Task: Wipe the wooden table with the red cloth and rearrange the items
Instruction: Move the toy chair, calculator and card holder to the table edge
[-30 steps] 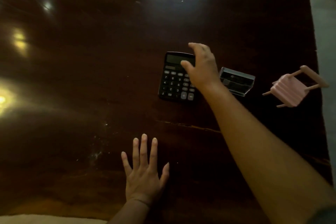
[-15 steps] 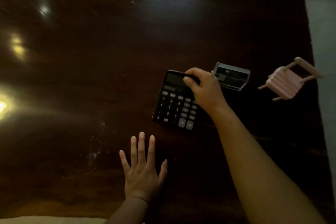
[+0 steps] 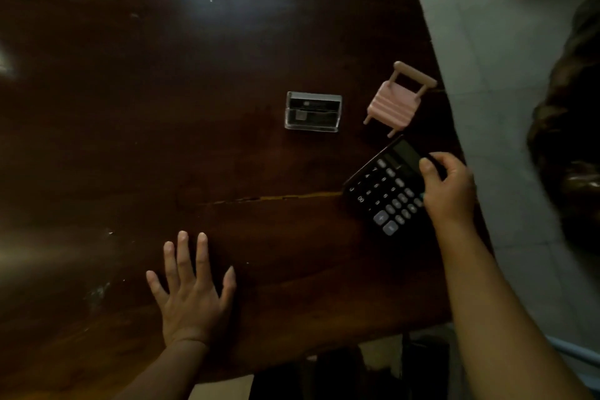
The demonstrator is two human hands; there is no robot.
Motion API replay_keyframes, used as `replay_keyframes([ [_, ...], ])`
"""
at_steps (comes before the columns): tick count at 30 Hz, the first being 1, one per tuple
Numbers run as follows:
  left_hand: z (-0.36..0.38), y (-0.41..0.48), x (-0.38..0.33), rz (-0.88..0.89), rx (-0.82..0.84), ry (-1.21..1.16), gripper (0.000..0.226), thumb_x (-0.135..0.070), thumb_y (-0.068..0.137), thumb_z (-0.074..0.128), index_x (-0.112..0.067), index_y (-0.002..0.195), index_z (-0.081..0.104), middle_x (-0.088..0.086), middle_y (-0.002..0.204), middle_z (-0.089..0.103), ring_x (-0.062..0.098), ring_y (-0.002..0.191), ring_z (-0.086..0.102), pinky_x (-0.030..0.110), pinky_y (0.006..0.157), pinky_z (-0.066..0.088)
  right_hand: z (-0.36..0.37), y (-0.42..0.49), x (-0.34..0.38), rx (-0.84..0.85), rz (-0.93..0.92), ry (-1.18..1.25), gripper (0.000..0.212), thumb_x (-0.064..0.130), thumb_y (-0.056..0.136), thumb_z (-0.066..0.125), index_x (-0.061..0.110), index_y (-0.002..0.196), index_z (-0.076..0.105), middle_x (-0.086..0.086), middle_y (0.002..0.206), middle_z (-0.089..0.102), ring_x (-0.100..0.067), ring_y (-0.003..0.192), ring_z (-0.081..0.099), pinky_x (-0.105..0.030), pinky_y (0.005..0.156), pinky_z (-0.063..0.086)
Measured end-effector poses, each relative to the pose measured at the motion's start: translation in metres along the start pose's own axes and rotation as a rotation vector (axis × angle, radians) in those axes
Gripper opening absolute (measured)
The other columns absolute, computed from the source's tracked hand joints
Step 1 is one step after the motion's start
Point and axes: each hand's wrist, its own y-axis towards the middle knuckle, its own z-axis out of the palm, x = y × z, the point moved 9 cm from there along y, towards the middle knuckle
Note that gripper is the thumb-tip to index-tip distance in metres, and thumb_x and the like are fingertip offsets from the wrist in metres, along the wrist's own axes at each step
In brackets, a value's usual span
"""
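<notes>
Head view: calculator point(image 3: 386, 188) now nearer table point(image 3: 162, 107) edge, right hand point(image 3: 449, 187) gripping it, left hand point(image 3: 191, 292) splayed flat

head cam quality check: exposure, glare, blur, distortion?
Head view: underexposed overall, and the wooden table is nearly black. Blown-out glare patch at top centre, and softer reflections along the left edge. Calculator keys are legible but soft beside the right hand. The left hand is reasonably sharp. Wide-angle bowing curves the table's right edge.
</notes>
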Motion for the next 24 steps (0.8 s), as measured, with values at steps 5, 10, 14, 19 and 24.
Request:
replay_keyframes([
  [5,-0.003,0.000,-0.002,0.001,-0.015,-0.003,0.079,-0.064,0.087,0.025,-0.026,0.154,0.012,0.006,0.163,0.003,0.023,0.148,-0.009,0.064,0.113,0.001,-0.025,0.032,-0.017,-0.050,0.040,-0.059,0.024,0.024,0.096,0.058,0.007,0.111,0.067,-0.016,0.107,0.069,-0.027,0.098,0.062,-0.028,0.081,0.041],
  [10,-0.004,0.000,-0.005,-0.004,-0.026,0.005,0.079,-0.063,0.087,0.025,-0.023,0.154,0.015,0.007,0.163,0.004,0.023,0.149,-0.008,0.063,0.113,-0.001,-0.013,0.033,-0.030,-0.033,0.080,-0.071,0.023,0.025,0.097,0.055,0.009,0.110,0.065,-0.007,0.102,0.066,-0.016,0.091,0.057,-0.018,0.067,0.038],
  [14,-0.003,-0.001,-0.004,0.004,-0.032,0.010,0.078,-0.062,0.087,0.026,-0.023,0.154,0.014,0.007,0.163,0.003,0.023,0.149,-0.008,0.062,0.113,-0.002,-0.013,0.027,-0.029,-0.073,0.073,-0.090,0.032,0.028,0.097,0.055,0.010,0.122,0.061,-0.012,0.120,0.064,-0.021,0.106,0.057,-0.019,0.079,0.041],
  [19,0.000,-0.001,-0.001,0.010,-0.033,0.017,0.078,-0.062,0.088,0.028,-0.024,0.154,0.012,0.008,0.163,0.005,0.025,0.149,-0.005,0.065,0.112,0.003,-0.017,0.003,0.020,-0.193,-0.109,-0.301,0.046,0.026,0.091,0.060,0.013,0.134,0.048,-0.016,0.138,0.045,-0.032,0.123,0.043,-0.034,0.090,0.042],
  [24,0.003,0.001,0.001,0.016,-0.024,0.031,0.078,-0.061,0.088,0.030,-0.024,0.154,0.012,0.007,0.163,0.005,0.027,0.149,-0.001,0.066,0.111,0.006,0.069,-0.030,0.099,0.067,-0.276,-0.176,0.046,0.024,0.091,0.063,0.019,0.134,0.048,-0.006,0.139,0.045,-0.017,0.127,0.044,-0.018,0.092,0.040],
])
